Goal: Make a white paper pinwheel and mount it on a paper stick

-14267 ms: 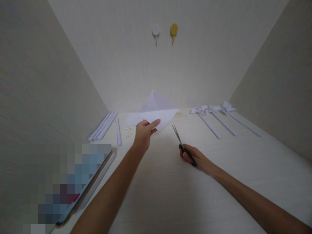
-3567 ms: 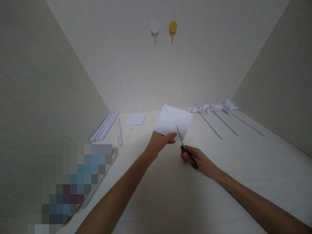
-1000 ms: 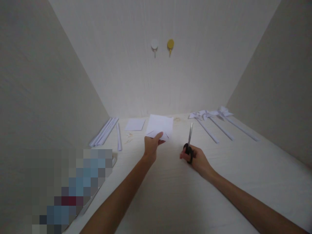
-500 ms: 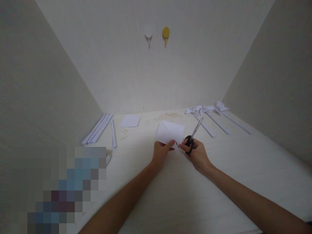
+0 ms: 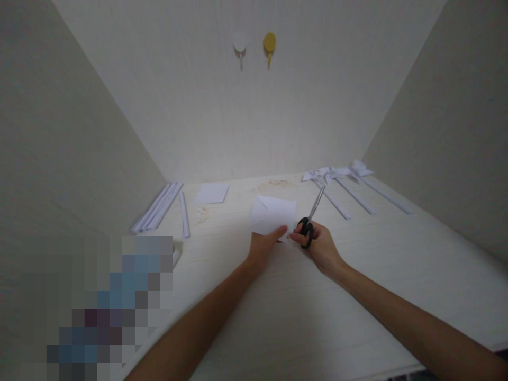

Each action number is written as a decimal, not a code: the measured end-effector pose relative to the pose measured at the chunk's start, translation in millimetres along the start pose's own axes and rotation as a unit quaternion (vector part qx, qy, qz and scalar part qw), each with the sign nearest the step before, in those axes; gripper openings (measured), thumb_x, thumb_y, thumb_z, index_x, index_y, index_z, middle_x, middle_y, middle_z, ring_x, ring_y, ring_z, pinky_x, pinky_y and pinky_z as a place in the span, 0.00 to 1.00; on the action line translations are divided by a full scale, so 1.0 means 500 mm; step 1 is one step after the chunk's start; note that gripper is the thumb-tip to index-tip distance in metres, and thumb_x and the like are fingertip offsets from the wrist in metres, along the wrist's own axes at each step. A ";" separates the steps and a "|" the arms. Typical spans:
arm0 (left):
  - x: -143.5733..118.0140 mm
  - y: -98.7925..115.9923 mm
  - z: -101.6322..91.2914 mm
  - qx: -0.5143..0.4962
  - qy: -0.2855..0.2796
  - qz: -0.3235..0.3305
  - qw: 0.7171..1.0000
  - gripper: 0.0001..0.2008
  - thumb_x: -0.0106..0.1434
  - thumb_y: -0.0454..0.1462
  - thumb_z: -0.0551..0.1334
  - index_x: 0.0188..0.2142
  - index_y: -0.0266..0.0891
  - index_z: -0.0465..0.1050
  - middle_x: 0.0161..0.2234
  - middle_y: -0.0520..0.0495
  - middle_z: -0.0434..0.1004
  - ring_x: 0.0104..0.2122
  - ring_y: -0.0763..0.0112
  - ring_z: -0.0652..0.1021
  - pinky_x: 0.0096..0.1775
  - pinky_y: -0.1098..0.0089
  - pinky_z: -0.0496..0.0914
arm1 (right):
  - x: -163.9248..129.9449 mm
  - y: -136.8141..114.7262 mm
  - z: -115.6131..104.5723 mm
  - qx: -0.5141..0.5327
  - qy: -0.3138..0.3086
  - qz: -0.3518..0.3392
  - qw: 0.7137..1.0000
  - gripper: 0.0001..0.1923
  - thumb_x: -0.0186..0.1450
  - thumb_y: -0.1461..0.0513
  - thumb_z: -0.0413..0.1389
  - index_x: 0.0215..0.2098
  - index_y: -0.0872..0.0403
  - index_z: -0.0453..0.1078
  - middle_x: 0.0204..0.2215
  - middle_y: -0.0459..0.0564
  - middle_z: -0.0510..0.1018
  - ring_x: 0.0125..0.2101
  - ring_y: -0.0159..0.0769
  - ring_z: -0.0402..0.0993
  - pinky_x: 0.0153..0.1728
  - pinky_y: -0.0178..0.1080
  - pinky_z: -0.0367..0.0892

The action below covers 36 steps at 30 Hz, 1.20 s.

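Nearest, at the front of the white bench [image 5: 254, 323], the left hand [image 5: 264, 246] has its fingers clamped on the near edge of a white paper sheet [image 5: 272, 213], thumb on top. The right hand [image 5: 321, 245] is closed around black-handled scissors [image 5: 310, 218]. Its fingertips are at the sheet's near right corner; whether they pinch it, I cannot tell. A few seconds ago the blades lay across the sheet; now they point away from it, towards the far right. One second ago this hand stood apart from the paper.

Farther along, on the left, lie a single paper roll [image 5: 184, 214] and a bundle of rolls [image 5: 157, 207], with small scraps [image 5: 202, 213] and a square paper [image 5: 212, 193] beyond. Far right, three stemmed paper pieces [image 5: 353, 194] rest as before. On the back wall hang a white hook [image 5: 239, 43] and a yellow hook [image 5: 269, 43].
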State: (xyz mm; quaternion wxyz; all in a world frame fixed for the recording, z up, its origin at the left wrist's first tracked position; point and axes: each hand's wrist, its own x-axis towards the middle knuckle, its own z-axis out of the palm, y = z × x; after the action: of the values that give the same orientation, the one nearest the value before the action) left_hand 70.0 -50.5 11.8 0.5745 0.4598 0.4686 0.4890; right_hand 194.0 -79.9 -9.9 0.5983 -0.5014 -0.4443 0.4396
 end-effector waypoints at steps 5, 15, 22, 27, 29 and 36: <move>0.003 0.003 -0.001 -0.017 0.013 -0.020 1.000 0.07 0.42 0.36 0.65 0.20 0.34 0.70 0.27 0.46 0.77 0.26 0.68 0.76 0.28 0.70 0.70 | -0.003 0.003 -0.001 0.004 -0.048 0.003 0.999 0.14 0.42 0.60 0.64 0.22 0.56 0.64 0.21 0.43 0.71 0.22 0.28 0.66 0.23 0.32 0.59; 0.002 0.001 0.001 0.006 0.022 -0.023 0.999 0.06 0.42 0.35 0.65 0.18 0.35 0.69 0.23 0.47 0.76 0.28 0.66 0.76 0.30 0.69 0.70 | -0.003 -0.001 0.002 -0.010 -0.038 0.000 0.999 0.16 0.39 0.59 0.65 0.20 0.55 0.63 0.19 0.43 0.70 0.21 0.30 0.68 0.22 0.32 0.62; 0.002 -0.003 -0.002 0.020 0.003 0.022 1.000 0.05 0.43 0.35 0.65 0.20 0.35 0.70 0.23 0.48 0.75 0.34 0.64 0.76 0.40 0.64 0.68 | -0.004 -0.006 0.000 -0.029 -0.019 0.000 0.999 0.16 0.38 0.60 0.65 0.19 0.56 0.63 0.16 0.41 0.67 0.17 0.25 0.61 0.18 0.30 0.57; 0.001 -0.005 -0.002 0.019 -0.017 0.040 0.999 0.06 0.44 0.34 0.64 0.24 0.35 0.71 0.26 0.47 0.76 0.37 0.64 0.75 0.43 0.63 0.66 | -0.005 -0.007 -0.001 -0.031 -0.016 0.001 0.999 0.17 0.39 0.60 0.65 0.19 0.56 0.62 0.14 0.39 0.63 0.16 0.23 0.57 0.15 0.29 0.53; 0.001 -0.005 -0.002 0.019 -0.026 0.048 0.998 0.08 0.44 0.33 0.64 0.27 0.35 0.72 0.27 0.47 0.77 0.38 0.64 0.75 0.44 0.63 0.66 | -0.005 -0.007 0.000 -0.032 -0.015 -0.001 0.999 0.16 0.39 0.60 0.65 0.19 0.56 0.61 0.13 0.38 0.62 0.15 0.23 0.55 0.15 0.29 0.52; -0.005 0.000 -0.004 0.045 -0.029 0.052 0.997 0.08 0.45 0.33 0.64 0.28 0.35 0.72 0.28 0.46 0.77 0.37 0.64 0.75 0.44 0.62 0.66 | -0.002 0.001 -0.002 -0.022 -0.011 0.002 1.000 0.16 0.40 0.61 0.65 0.18 0.56 0.61 0.13 0.38 0.62 0.15 0.22 0.55 0.15 0.28 0.50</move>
State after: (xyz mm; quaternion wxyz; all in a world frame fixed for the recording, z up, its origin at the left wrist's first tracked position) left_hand 67.9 -52.7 11.5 0.5403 0.5232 0.4484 0.4830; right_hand 194.5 -80.8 -10.7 0.5815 -0.5102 -0.4592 0.4367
